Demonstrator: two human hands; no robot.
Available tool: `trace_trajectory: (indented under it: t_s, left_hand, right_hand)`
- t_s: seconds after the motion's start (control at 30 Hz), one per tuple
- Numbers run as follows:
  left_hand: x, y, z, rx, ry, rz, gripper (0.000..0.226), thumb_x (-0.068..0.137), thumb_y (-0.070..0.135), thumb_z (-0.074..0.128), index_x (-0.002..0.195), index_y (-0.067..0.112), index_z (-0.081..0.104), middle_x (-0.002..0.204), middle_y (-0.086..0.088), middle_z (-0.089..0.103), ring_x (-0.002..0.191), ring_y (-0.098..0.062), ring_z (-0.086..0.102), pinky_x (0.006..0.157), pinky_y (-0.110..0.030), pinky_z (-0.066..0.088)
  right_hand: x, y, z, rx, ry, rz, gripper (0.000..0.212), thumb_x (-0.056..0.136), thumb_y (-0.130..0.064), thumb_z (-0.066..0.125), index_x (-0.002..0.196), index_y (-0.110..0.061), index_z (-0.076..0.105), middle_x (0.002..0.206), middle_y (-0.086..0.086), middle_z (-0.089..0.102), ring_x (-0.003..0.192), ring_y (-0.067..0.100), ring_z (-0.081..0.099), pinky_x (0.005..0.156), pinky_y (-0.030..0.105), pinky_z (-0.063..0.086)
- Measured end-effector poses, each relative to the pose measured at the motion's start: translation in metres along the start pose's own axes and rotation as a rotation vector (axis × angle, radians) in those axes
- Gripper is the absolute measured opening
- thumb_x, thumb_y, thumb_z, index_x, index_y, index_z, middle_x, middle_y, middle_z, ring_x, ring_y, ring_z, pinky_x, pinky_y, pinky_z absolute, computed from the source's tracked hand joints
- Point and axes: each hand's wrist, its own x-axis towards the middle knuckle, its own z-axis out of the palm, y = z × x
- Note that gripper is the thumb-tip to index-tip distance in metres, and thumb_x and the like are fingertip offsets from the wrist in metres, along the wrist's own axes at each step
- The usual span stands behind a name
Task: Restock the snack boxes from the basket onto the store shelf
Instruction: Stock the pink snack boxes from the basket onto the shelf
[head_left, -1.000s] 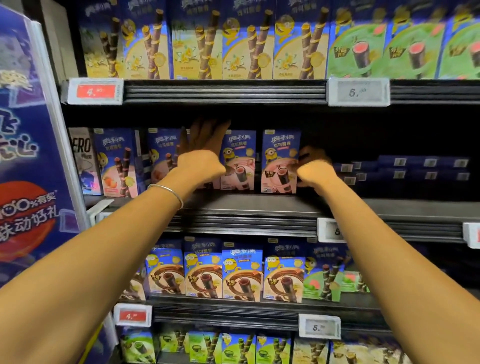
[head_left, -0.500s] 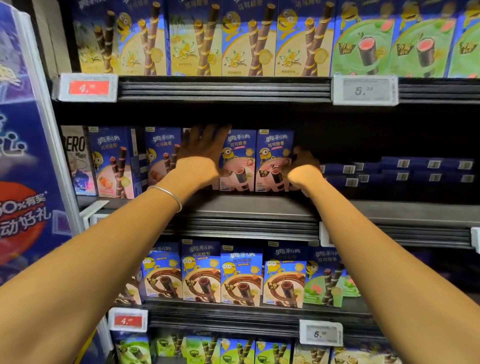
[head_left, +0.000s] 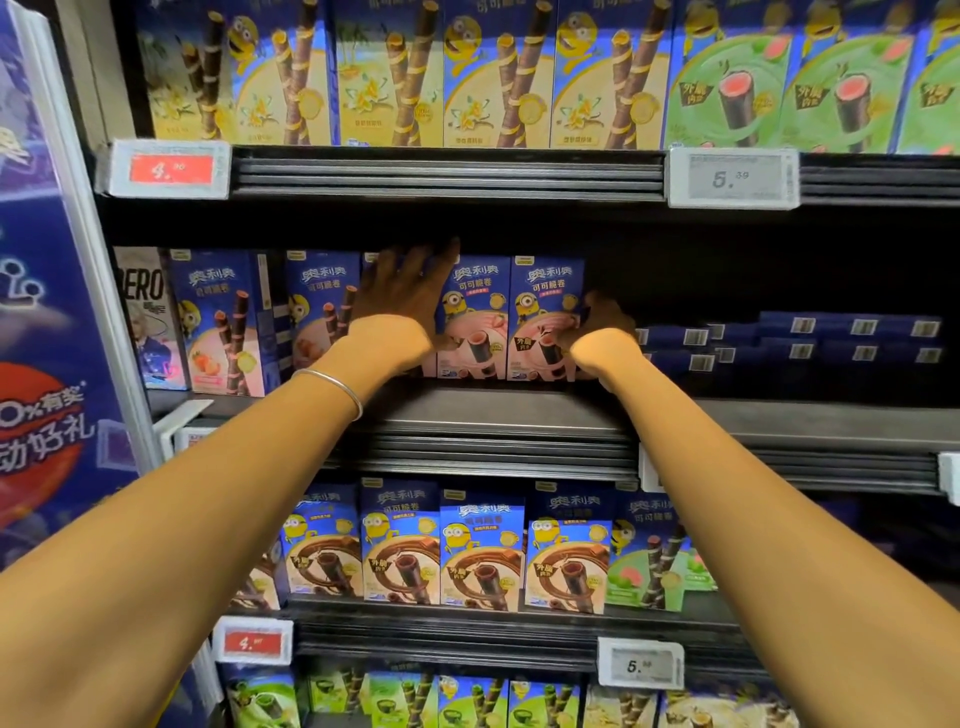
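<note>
On middle shelf, upright pink boxes are standing between flat-fingered left hand and right hand gripping their right edge

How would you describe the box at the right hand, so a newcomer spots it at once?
Find the shelf under the grey 5.39 price tag. Pink-fronted boxes stand in a row there; it is the rightmost box, the last before the dark gap.
</note>
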Motion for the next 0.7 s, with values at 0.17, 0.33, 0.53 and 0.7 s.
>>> trace_trajectory:
  t_s: [0.17,0.33,0.53,0.7]
  left_hand:
    - [-0.003,0.001,-0.006,-0.146,-0.019,-0.012,0.122,0.081,0.050,0.084,0.167,0.029,0.000,0.175,-0.002,0.002,0.161,-0.031,-0.002,0.125,-0.060,0.014]
    - [-0.016,0.009,-0.015,-0.470,0.068,-0.148,0.105,0.088,0.032,0.081,0.167,0.026,0.012,0.174,-0.004,0.011,0.160,-0.028,0.010,0.128,-0.051,0.021]
    - [-0.039,0.030,-0.024,-0.882,0.284,-0.358,0.071,0.097,0.035,0.071,0.158,0.016,0.039,0.121,0.010,0.059,0.105,0.028,0.052,0.082,0.005,0.037]
    - [-0.057,0.044,-0.048,-1.188,0.289,-0.560,0.045,0.103,0.046,0.057,0.137,0.016,0.057,0.115,0.013,0.059,0.109,-0.009,0.059,0.084,-0.015,0.045]
  right_hand:
    - [-0.006,-0.001,-0.007,0.118,-0.061,0.068,0.053,0.091,-0.022,0.075,0.136,-0.008,0.050,0.134,0.016,0.059,0.122,0.035,0.059,0.098,0.043,0.052]
    - [-0.015,-0.002,-0.016,0.347,-0.006,0.085,0.053,0.093,-0.020,0.073,0.140,-0.010,0.050,0.137,0.016,0.059,0.126,0.034,0.058,0.104,0.049,0.051]
    - [-0.035,-0.007,-0.025,0.724,0.056,0.108,0.028,0.091,-0.019,0.067,0.118,-0.018,0.060,0.114,0.008,0.068,0.099,0.021,0.068,0.064,0.027,0.053]
    - [-0.058,-0.006,-0.043,0.890,-0.010,0.095,0.019,0.096,-0.024,0.061,0.114,-0.019,0.056,0.108,0.001,0.067,0.089,0.008,0.066,0.058,0.022,0.049]
